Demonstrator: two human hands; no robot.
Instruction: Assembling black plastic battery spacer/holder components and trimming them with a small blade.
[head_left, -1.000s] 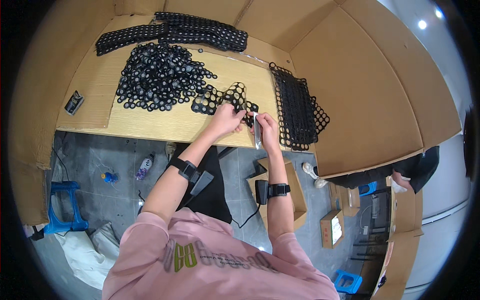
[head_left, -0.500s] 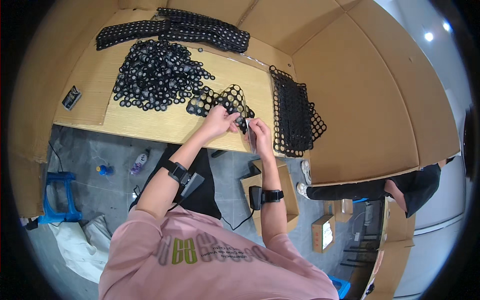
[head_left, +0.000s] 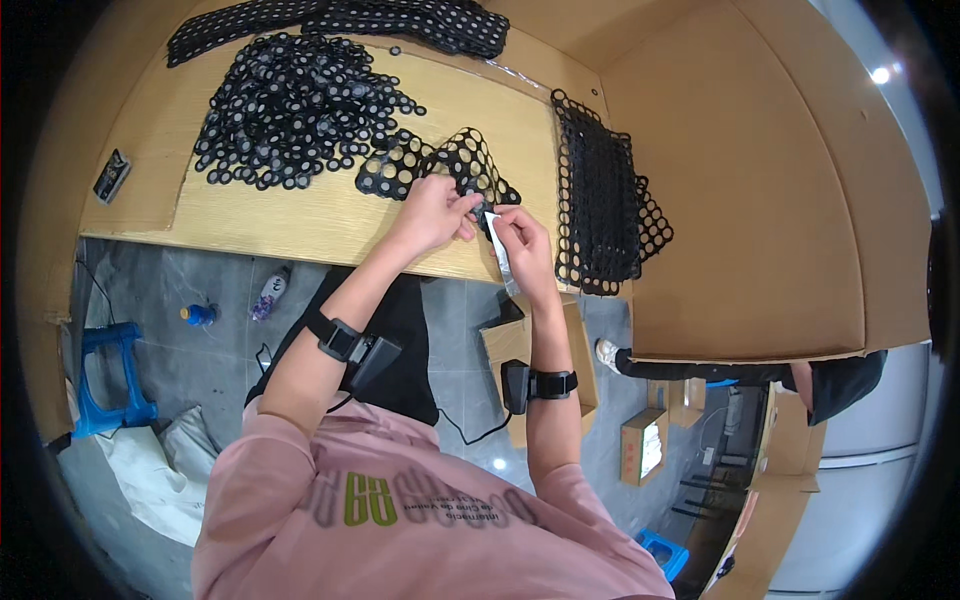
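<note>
A black sheet punched with round holes (head_left: pixel 400 165) lies on the table, its middle raised in a peak. My left hand (head_left: pixel 432 215) is closed at the sheet's near edge, thumb and fingers pinched together on it. Beside it, my right hand (head_left: pixel 525 248) pinches a narrow white-and-silver strip (head_left: pixel 502 262), which hangs toward the table's front edge. The strip's upper end is close to the sheet's corner; I cannot tell whether the two are joined. Left of the sheet spreads a large heap of small black rings with grey centres (head_left: pixel 285 110).
Stacked empty perforated black sheets (head_left: pixel 597 200) lie at the table's right side. Dotted black sheets (head_left: pixel 400 25) lie along the back. A small black packet (head_left: pixel 112 176) is at the left. Cardboard walls (head_left: pixel 740 200) surround the table. Below stand a blue stool (head_left: pixel 105 380) and an open carton (head_left: pixel 575 380).
The view has shifted, so the table sits higher in the picture. The strip in my right hand has turned and shows more of its white face. My left hand keeps its place at the sheet.
</note>
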